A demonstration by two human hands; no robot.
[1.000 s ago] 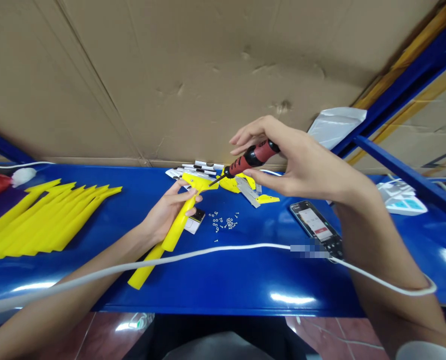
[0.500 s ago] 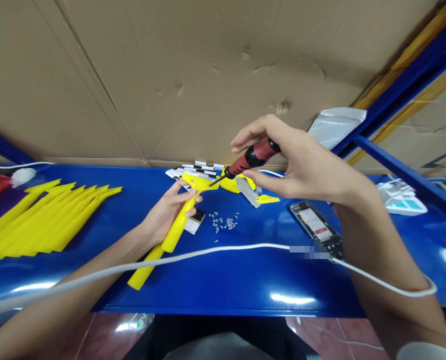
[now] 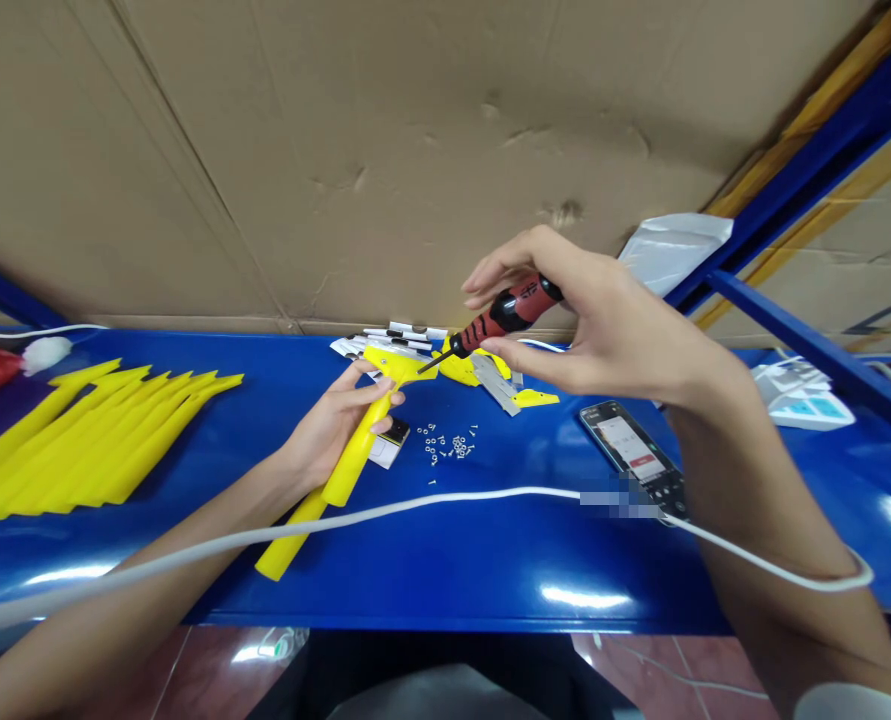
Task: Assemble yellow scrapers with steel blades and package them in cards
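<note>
My left hand (image 3: 340, 420) is wrapped round a yellow plastic handle (image 3: 355, 455) with a wider flared head. My right hand (image 3: 595, 320) grips a red and black screwdriver (image 3: 512, 308) at a slant, thumb below and fingers above. The screwdriver's tip meets the flared head, at its right part; the screw under it is too small to make out. Another yellow handle piece (image 3: 287, 545) lies below my left wrist. Small screws and nuts (image 3: 456, 447) are scattered on the blue table (image 3: 490, 570) right of my left hand.
Several yellow handle pieces (image 3: 107, 440) lie in a row at left. Yellow and grey blade parts (image 3: 497, 383) and white-wrapped strips (image 3: 385, 341) sit at the back. A phone (image 3: 632, 455) lies at right. A white cable (image 3: 445, 496) crosses in front. Cardboard (image 3: 415, 160) stands behind.
The screwdriver's handle has turned about its own axis in my right hand, showing different markings. My left hand and the yellow handle have stayed in place.
</note>
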